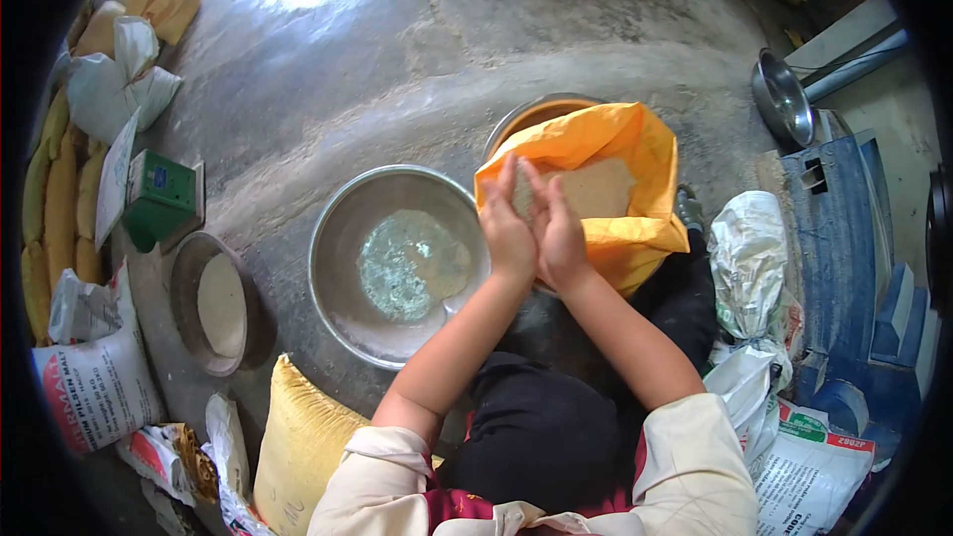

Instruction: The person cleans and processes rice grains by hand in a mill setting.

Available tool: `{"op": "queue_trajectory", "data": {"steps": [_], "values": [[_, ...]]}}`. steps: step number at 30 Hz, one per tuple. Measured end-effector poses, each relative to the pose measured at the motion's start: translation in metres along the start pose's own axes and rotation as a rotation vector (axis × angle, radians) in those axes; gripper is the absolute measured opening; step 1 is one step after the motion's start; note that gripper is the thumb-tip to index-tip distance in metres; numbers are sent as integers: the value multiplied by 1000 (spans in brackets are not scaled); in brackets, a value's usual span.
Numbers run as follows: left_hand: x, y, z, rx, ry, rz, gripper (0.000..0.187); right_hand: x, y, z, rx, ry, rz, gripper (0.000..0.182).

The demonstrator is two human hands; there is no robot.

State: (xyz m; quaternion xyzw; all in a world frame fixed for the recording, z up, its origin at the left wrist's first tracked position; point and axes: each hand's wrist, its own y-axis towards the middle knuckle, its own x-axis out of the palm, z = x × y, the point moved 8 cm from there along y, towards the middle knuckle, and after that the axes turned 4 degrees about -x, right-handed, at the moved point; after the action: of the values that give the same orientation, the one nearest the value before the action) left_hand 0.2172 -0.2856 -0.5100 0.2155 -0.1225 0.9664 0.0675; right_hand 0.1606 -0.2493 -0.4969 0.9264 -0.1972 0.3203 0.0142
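Note:
An orange sack [647,154] stands wide open, with tan powder [596,189] inside. Over its near left part, my left hand [508,223] and my right hand [558,233] are pressed together, fingers pointing away from me. Anything between the palms is hidden. Just left of my hands, a large metal basin [342,313] holds a pale greenish and tan powder [407,263]. Behind the sack, the rim of another round container [526,114] shows.
To the left are a bowl of pale powder [263,323], a green scale [164,194] and stacked sacks [62,189]. A yellow sack [298,437] lies near my left side. White bags [749,258], a blue machine [844,238] and a metal bowl [782,99] are on the right.

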Motion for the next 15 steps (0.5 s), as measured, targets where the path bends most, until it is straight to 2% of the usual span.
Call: {"op": "queue_trajectory", "data": {"steps": [2,6,8,9,10,11,12,14,15], "values": [[42,2,-10,-53,24,-150,58,-26,3,-29,-76,48,156,55],[75,25,-60,-133,45,-271,55,-89,20,-34,-67,-73,302,56],[75,23,-101,-555,458,-470,53,-111,26,-28,171,-728,326,53],[67,23,-99,-602,515,-441,47,-113,28,-31,170,-729,316,53],[59,24,-99,-595,515,-432,47,-117,27,-33,244,-952,289,49],[53,30,-96,-499,508,-436,45,-119,26,-34,316,-1175,257,46],[48,36,-88,-403,504,-440,43,-123,26,-31,309,-1171,244,46],[34,46,-86,-390,530,-452,37,-106,25,-50,-201,-1671,186,39],[31,52,-80,-298,504,-505,37,-106,24,-48,-203,-1662,170,39]]}}
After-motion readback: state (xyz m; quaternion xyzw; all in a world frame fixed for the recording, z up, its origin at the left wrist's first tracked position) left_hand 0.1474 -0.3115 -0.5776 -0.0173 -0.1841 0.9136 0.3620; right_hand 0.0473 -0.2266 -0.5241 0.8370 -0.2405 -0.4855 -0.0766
